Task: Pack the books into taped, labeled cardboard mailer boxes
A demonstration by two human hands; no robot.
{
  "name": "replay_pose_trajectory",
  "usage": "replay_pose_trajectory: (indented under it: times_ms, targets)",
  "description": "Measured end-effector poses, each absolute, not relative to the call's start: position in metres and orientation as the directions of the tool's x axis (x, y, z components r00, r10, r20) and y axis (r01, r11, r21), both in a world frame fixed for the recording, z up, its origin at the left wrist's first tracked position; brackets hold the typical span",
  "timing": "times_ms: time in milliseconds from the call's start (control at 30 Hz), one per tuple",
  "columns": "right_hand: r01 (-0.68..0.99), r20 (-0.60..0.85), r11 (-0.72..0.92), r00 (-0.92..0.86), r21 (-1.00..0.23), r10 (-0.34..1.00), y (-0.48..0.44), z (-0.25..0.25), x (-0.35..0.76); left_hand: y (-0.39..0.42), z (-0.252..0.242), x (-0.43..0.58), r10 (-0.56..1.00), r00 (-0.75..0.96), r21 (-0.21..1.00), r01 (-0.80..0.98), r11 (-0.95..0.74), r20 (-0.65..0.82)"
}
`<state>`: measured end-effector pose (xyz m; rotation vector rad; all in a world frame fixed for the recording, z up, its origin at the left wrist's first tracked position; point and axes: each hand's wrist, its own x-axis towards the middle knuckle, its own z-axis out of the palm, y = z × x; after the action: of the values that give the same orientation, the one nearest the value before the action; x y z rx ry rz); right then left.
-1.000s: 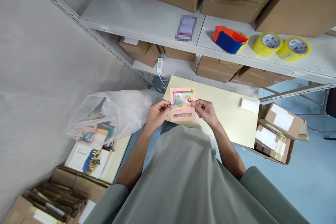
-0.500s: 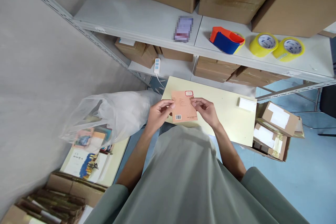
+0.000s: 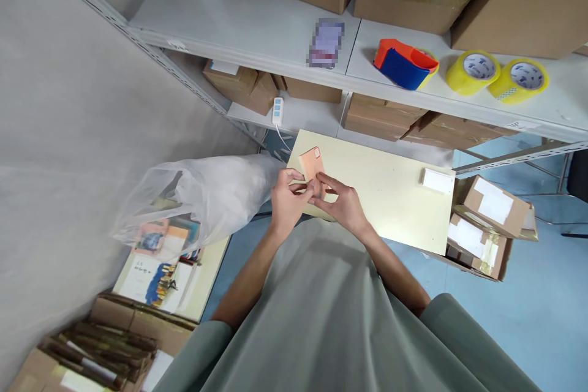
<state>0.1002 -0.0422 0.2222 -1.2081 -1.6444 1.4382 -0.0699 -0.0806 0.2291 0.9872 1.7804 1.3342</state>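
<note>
A small orange book (image 3: 313, 163) is held in front of me over the near left part of the cream table (image 3: 367, 184). It is tilted, so its spine or page edge shows along with part of the cover. My left hand (image 3: 290, 199) grips the book's lower left side with bent fingers. From the right, my right hand (image 3: 342, 203) pinches its lower right edge. The fingertips of both hands come close together at the book's bottom and partly hide it.
A white plastic bag (image 3: 215, 196) stands left, beside several books (image 3: 151, 275) on a low surface. Opened cardboard boxes (image 3: 482, 226) sit right of the table. The shelf (image 3: 257, 24) ahead carries yellow tape rolls (image 3: 473, 73), a tape dispenser (image 3: 404, 67) and a blurred phone (image 3: 326, 43).
The book has turned from lying face-on, with its barcode showing, to a tilted, edge-on pose. My right hand has moved left, bringing both hands closer together.
</note>
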Motion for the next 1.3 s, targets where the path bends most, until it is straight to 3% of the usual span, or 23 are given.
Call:
replay_pose_trajectory:
  times_ms: [133, 233, 400, 500, 600, 667, 1067, 1300]
  targets:
    - [0.374, -0.102, 0.048, -0.371, -0.926, 0.923, -0.046, 0.216, 0.093, -0.083, 0.222, -0.058, 0.888, -0.449, 0.949, 0.225, 0.222, -0.101]
    - [0.427, -0.126, 0.041, -0.356, -0.903, 0.926, -0.043, 0.211, 0.098, -0.086, 0.211, -0.053, 0.91, -0.397, 0.966, 0.168, 0.198, -0.118]
    - [0.195, -0.258, -0.199, -0.354, -0.96, 0.899, -0.027, 0.19, 0.118, -0.094, 0.182, -0.063, 0.92, -0.371, 0.97, 0.151, 0.193, -0.125]
    - [0.07, -0.372, -0.369, -0.303, -0.927, 0.877, -0.021, 0.173, 0.128, -0.102, 0.166, -0.077, 0.878, -0.391, 0.936, 0.095, 0.338, -0.277]
    - [0.01, -0.441, -0.462, -0.315, -0.887, 0.84, -0.021, 0.158, 0.131, -0.109, 0.155, -0.087, 0.847, -0.283, 0.89, -0.069, 0.451, -0.451]
    - [0.009, -0.462, -0.489, -0.342, -0.872, 0.818, -0.021, 0.148, 0.129, -0.111, 0.149, -0.091, 0.837, -0.239, 0.87, -0.113, 0.479, -0.492]
    - [0.369, -0.44, -0.31, -0.348, -0.876, 0.828, -0.005, 0.068, 0.089, -0.065, 0.079, -0.148, 0.731, -0.172, 0.744, -0.016, 0.668, -0.66]
    - [0.491, -0.46, -0.292, -0.265, -0.821, 0.847, 0.009, 0.049, 0.056, -0.044, 0.065, -0.175, 0.795, -0.181, 0.775, 0.179, 0.605, -0.579]
